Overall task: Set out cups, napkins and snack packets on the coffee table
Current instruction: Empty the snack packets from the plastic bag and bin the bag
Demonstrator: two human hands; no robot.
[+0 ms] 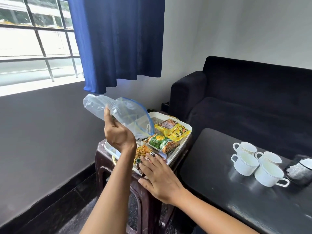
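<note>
Grey walls and a barred window (33, 39) with a dark blue curtain (118, 41) fill the far left, and a black sofa (244, 98) stands at the far right. Near the sofa, a black worktop (236, 208) carries four white cups (256, 168) clustered together, with a dark napkin holder (300, 169) just beside them on the right. Left of this worktop, a dark brown plastic stool (118, 174) bears a white tray (185, 125) in which the snack packets lie: a yellow packet (173, 130) at the far side, a green packet (162, 142) nearer, and an orange packet (143, 152) nearest the arms. Above the tray's left part, the left hand (118, 134) is raised, its grip closed round a clear zip bag (121, 112) with a blue seal edge, which looks empty. Over the tray's near corner the right hand (160, 179) lies flat with straight fingers, resting on a dark packet (152, 159).
</note>
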